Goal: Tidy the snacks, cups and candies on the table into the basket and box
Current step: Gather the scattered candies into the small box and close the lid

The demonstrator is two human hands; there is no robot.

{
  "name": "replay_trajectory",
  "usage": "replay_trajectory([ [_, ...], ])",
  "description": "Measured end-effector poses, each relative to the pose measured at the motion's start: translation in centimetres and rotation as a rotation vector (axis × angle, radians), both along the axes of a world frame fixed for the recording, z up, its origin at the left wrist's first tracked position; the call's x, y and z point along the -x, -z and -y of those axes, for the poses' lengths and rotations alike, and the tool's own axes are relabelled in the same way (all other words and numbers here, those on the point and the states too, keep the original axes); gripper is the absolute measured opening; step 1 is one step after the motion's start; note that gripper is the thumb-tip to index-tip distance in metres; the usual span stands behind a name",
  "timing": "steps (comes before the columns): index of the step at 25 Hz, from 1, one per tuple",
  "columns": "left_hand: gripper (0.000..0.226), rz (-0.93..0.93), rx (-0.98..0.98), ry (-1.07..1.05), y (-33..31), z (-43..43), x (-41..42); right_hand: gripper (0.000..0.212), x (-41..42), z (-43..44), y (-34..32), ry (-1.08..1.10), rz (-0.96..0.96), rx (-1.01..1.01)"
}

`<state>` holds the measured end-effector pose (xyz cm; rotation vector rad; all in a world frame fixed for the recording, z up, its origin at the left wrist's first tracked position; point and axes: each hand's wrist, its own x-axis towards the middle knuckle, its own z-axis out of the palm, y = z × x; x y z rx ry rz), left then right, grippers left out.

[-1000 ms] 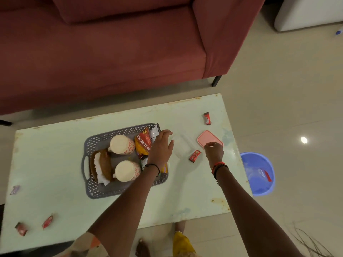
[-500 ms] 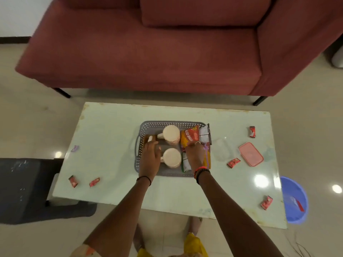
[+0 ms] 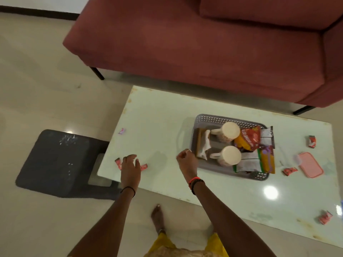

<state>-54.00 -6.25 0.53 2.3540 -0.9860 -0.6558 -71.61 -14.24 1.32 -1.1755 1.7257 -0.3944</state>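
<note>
A grey perforated basket [image 3: 211, 118] stands on the pale table [image 3: 157, 115] with two cream cups [image 3: 230, 130] [image 3: 231, 156], a brown item with white paper and several snack packets [image 3: 248, 139] inside. My left hand [image 3: 130, 166] hovers open between two red candies [image 3: 118, 162] [image 3: 143, 166] near the table's left front edge. My right hand [image 3: 186, 161] is loosely curled, empty, just left of the basket. More red candies lie at the right: [image 3: 289, 171], [image 3: 311, 141], [image 3: 325, 217]. A pink box lid [image 3: 310, 165] lies right of the basket. A small pink candy [image 3: 122, 130] sits at the far left.
A dark red sofa [image 3: 204, 43] runs along the table's far side. A dark grey mat [image 3: 61, 162] lies on the floor to the left, partly under the table. My bare foot [image 3: 157, 217] stands at the table's front edge.
Both hands left the basket and moved left. The left hand now reaches over the two red candies at the left front edge. The view swung left.
</note>
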Motion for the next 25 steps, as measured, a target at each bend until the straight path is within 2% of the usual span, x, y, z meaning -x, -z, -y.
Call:
replay_trajectory([
  [3, 0.025, -0.057, -0.106, -0.074, 2.4, -1.4, -5.4, 0.015, -5.2, -1.7, 2.1, -0.194, -0.061, 0.031],
  [7, 0.026, -0.15, -0.282, -0.177, 6.2, -1.4, -10.5, 0.033, -10.6, -3.4, 6.0, -0.665, -0.27, 0.08],
  [12, 0.054, -0.204, -0.38, -0.202, 9.3, -0.4, -12.2, 0.05, -14.2, -4.2, 9.4, -0.989, -0.423, 0.203],
  [14, 0.056, -0.119, -0.437, -0.118, 10.4, -0.1, -12.6, 0.05, -14.9, -4.3, 10.5, -1.043, -0.448, 0.243],
  [20, 0.033, 0.086, -0.455, 0.138, 12.0, 0.8, -13.6, 0.047, -16.1, -3.9, 12.1, -1.092, -0.463, 0.31],
  [25, 0.023, 0.091, -0.189, 0.108, 10.3, 3.1, -15.8, 0.036, -16.7, -3.3, 11.7, -0.997, -0.43, 0.245],
])
